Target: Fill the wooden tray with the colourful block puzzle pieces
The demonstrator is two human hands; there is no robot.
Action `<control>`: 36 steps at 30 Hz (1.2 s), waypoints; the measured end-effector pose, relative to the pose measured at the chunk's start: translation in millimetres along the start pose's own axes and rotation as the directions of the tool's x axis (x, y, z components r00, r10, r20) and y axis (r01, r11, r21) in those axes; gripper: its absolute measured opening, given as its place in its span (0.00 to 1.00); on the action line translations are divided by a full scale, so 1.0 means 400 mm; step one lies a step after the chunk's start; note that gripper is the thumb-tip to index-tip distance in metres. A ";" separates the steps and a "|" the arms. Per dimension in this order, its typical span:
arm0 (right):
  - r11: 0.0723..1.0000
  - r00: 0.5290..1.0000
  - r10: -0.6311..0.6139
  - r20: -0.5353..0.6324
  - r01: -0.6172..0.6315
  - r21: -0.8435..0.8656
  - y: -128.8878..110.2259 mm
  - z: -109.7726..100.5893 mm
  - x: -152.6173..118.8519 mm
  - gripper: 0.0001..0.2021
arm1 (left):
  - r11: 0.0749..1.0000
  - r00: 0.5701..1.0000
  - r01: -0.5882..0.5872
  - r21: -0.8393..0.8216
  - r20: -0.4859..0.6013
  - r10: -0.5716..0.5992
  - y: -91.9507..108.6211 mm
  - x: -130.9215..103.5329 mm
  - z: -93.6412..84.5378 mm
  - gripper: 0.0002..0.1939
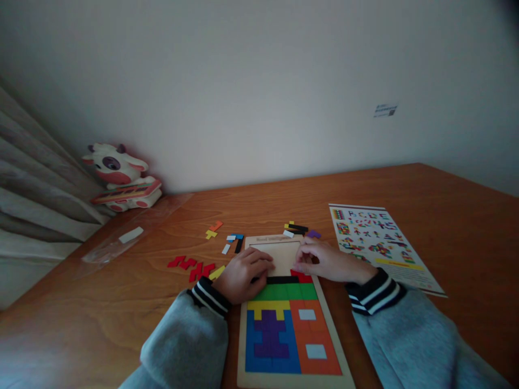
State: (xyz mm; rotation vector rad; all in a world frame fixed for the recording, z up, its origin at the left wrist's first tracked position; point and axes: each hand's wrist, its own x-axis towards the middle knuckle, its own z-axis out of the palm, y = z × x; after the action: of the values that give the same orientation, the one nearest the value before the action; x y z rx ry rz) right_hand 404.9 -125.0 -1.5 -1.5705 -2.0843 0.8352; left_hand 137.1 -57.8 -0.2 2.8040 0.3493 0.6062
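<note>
A wooden puzzle board point(242, 351) lies lengthwise before me, its near part filled with blue, purple, orange, white, yellow and green pieces. Across it, above the green row, sits a black strip point(279, 280). My left hand point(246, 272) rests over the board's left edge, fingers loosely bent and apart, thumb by the strip's left end. With thumb and fingertips together, my right hand point(318, 260) is at a red puzzle piece point(301, 277) on the board's right side, partly covering it. Bare wood point(279, 255) shows between both hands.
Loose red pieces point(195, 270) and a yellow piece point(218, 272) lie left of the board. Black sticks point(298, 228) and a purple piece point(313, 234) are behind it. A printed pattern sheet point(381, 243) is at right. A cow toy point(121, 178) and clear plastic bag point(109, 248) stand far left.
</note>
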 end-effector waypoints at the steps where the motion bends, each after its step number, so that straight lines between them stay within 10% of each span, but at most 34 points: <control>1: 1.000 1.000 0.008 -0.027 -0.008 -0.001 0.000 0.006 0.003 0.23 | 1.000 1.000 0.001 0.000 0.001 -0.001 0.001 0.001 0.000 0.13; 36: 0.989 0.971 -0.039 -0.236 0.004 -0.150 -0.001 0.046 0.025 0.22 | 0.996 0.994 -0.078 0.045 -0.071 0.081 0.004 -0.010 0.001 0.15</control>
State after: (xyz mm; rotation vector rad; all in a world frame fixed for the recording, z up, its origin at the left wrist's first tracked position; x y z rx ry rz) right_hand 390.1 -119.5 -15.2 -1.6311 -2.0226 0.4657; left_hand 134.0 -60.5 -1.5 2.8533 0.2680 0.7282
